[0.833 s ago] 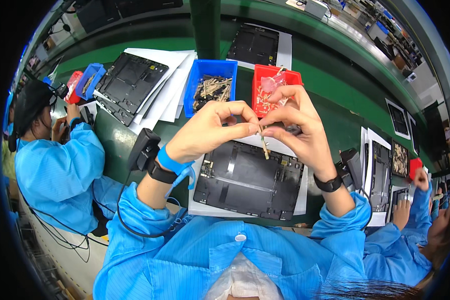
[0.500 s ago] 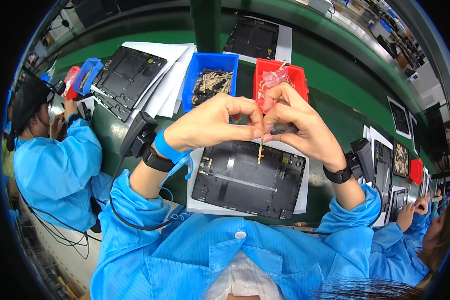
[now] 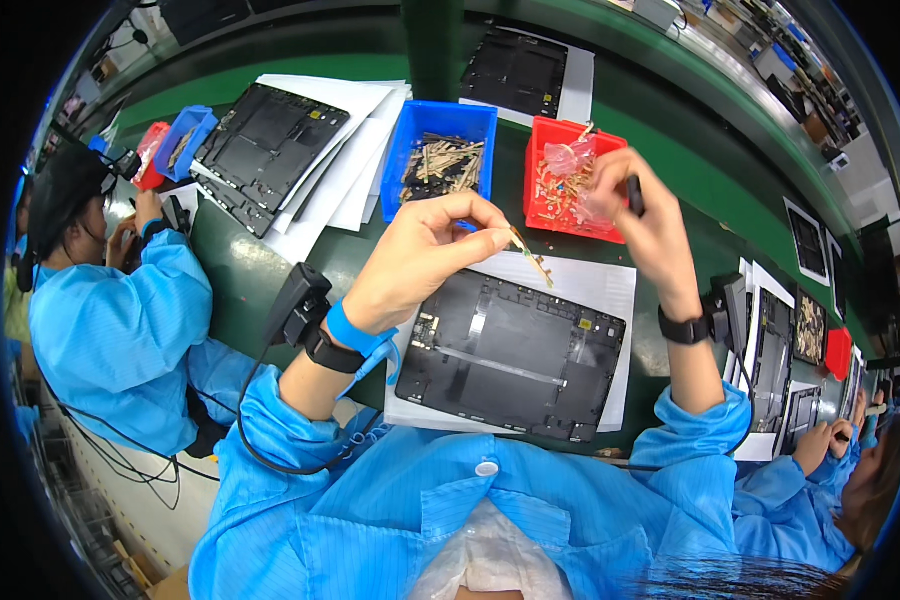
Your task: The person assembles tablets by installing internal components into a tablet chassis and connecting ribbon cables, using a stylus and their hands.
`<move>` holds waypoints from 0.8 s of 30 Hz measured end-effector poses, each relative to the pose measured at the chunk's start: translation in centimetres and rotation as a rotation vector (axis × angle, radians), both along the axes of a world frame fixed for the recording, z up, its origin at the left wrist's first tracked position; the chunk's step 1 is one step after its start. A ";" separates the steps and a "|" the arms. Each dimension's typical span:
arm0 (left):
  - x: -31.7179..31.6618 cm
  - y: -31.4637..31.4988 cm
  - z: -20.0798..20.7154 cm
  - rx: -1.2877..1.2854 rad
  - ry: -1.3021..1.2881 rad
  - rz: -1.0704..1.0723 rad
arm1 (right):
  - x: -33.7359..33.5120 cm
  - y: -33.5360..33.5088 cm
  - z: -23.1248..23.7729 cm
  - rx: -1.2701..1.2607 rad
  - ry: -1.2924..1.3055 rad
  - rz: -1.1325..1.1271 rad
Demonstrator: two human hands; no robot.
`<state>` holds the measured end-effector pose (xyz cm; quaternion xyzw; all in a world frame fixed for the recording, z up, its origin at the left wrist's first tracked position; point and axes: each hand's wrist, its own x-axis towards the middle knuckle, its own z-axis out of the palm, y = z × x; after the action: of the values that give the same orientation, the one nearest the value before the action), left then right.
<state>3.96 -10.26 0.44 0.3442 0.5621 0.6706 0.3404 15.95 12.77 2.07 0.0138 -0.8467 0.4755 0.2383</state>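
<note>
Between the thumb and forefinger of my left hand [image 3: 432, 246] is a thin, gold-and-green flex cable [image 3: 536, 264], its free end hanging down to the right. Below it lies a black tablet housing [image 3: 510, 352], flat on white sheets. My right hand [image 3: 650, 222] is over the right side of a red bin [image 3: 536, 208] of small scraps and clear pink film. A black pen-like tool [image 3: 635, 196] is gripped in that hand. Its fingertips are at the scraps, and whether they pinch anything there is too blurred to tell.
A blue bin [image 3: 394, 160] of flex cables stands left of the red one. Another black housing [image 3: 270, 150] rests on stacked sheets at left, and one more [image 3: 515, 72] lies at the back. Co-workers in blue sit on both sides. Cables run from both my wrists.
My hands were together above the housing, both at the flex cable. My right hand has since let go and moved right to the red bin; my left keeps the cable.
</note>
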 end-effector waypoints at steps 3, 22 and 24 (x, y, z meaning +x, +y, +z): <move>0.8 -0.6 -0.8 0.028 -0.077 0.029 | -1.6 3.1 -1.8 0.681 -0.149 -0.431; 5.4 -3.6 -3.4 0.165 -0.435 0.022 | 6.8 -11.0 -2.3 0.675 0.350 0.070; 5.5 -3.8 -3.3 0.154 -0.444 0.026 | 6.7 -11.0 -2.5 0.724 0.378 0.029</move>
<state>9.43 -14.01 -2.88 0.2061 0.4249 0.7752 0.4196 22.67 1.75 -0.44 0.1957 -0.9005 0.1389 0.3627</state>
